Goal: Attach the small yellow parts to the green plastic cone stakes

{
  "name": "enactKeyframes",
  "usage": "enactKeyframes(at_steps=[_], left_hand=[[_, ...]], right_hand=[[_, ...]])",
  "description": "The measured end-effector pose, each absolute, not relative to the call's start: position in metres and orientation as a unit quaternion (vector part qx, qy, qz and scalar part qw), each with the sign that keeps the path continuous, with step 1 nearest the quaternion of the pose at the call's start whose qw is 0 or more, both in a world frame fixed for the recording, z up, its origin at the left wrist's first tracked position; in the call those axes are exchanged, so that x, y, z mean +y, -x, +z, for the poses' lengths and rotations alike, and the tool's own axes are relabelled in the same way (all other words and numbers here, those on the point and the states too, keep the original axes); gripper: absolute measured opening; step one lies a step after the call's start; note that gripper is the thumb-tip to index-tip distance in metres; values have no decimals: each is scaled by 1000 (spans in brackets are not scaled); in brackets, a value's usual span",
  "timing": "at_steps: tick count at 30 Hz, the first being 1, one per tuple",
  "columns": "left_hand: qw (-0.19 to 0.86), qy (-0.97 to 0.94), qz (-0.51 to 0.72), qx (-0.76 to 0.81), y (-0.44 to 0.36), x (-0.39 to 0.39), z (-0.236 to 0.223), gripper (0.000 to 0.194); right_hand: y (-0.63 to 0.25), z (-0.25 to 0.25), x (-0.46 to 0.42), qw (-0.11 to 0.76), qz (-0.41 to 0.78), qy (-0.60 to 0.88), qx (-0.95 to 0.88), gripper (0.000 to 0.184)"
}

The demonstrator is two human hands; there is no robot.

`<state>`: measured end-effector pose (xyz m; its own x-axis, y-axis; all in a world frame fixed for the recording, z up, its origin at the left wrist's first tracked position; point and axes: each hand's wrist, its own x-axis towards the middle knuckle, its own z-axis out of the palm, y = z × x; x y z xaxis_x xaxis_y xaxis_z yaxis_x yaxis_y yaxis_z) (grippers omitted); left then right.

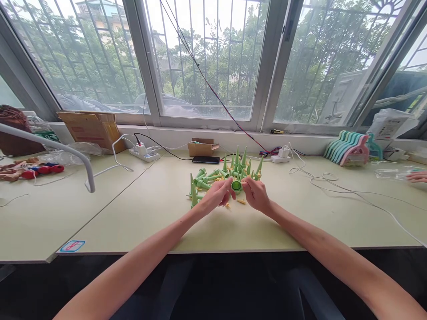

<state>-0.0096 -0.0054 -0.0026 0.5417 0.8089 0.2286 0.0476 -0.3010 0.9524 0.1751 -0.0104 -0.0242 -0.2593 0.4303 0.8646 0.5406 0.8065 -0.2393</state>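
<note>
Between my two hands is a green plastic cone (236, 186), its round hollow end turned toward me. My left hand (218, 194) has its fingers closed around the cone's left side. At the cone's right rim, my right hand (256, 194) is closed in a pinch; whatever small piece its fingertips hold is hidden. Just beyond my hands, several green pointed cones (237, 162) stand upright, and more green cones (205, 178) lie in a heap to the left. Small yellow pieces (241, 201) are scattered among them and in front of my hands.
A black phone (206, 159) lies behind the cones before a small cardboard box (202, 147). Power strips (144, 154) and cables run along the back. Teal and pink hangers (355, 150) stand at right, near another person's hand (417, 177). A white curved bar (66, 149) crosses the left.
</note>
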Motion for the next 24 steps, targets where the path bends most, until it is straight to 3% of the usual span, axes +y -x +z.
enactKeyframes(at_steps=[15, 20, 24], left_hand=[[462, -734, 402, 292, 10, -11, 5, 42], [386, -765, 426, 291, 11, -6, -4, 43], [271, -810, 439, 281, 12, -2, -9, 31]], right_hand=[[-177, -26, -7, 510, -22, 346, -787, 36], [-177, -25, -6, 505, -18, 355, -786, 39], [-177, -26, -5, 496, -16, 360, -790, 41]])
